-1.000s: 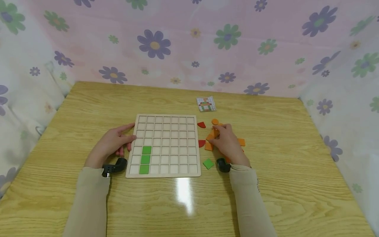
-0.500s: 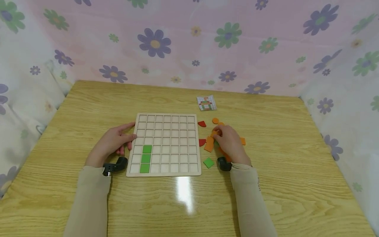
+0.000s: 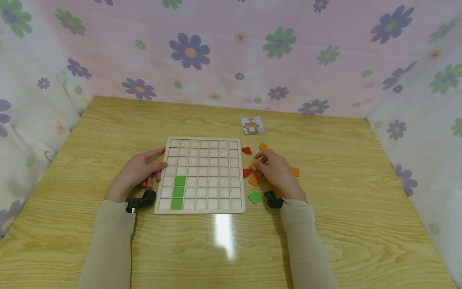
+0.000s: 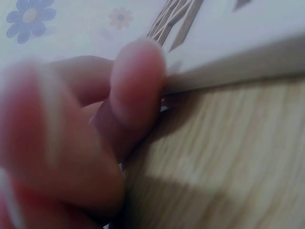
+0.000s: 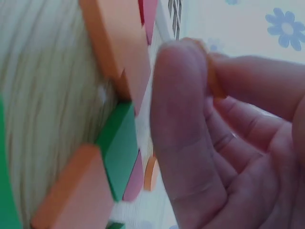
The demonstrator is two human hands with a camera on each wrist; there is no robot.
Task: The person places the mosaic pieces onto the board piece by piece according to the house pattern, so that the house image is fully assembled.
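Between thumb and index finger, my right hand (image 3: 279, 172) pinches a small orange tile (image 5: 216, 78), raised over a loose pile of pieces. Below it lie more orange pieces (image 3: 253, 179), and a green piece (image 5: 119, 152) shows in the right wrist view. My left hand (image 3: 135, 172) rests at the left edge of a wooden grid board (image 3: 200, 211), thumb tip at the rim and index finger stretched toward the far part of that edge. Three green square tiles (image 3: 177, 192) sit in one column of the board, in its nearest rows.
Red quarter-round pieces (image 3: 246, 150) lie just right of the board. A green square (image 3: 254, 197) lies nearer me, an orange disc (image 3: 263, 147) farther off. Behind them is a small picture card (image 3: 252, 125). A flowered cloth (image 3: 216, 60) hangs beyond the wooden table (image 3: 202, 253).
My right fingers, which were among the orange pieces, have come up slightly left with one orange tile pinched. Pieces beneath have shifted a little. The left hand stays at the board's edge.
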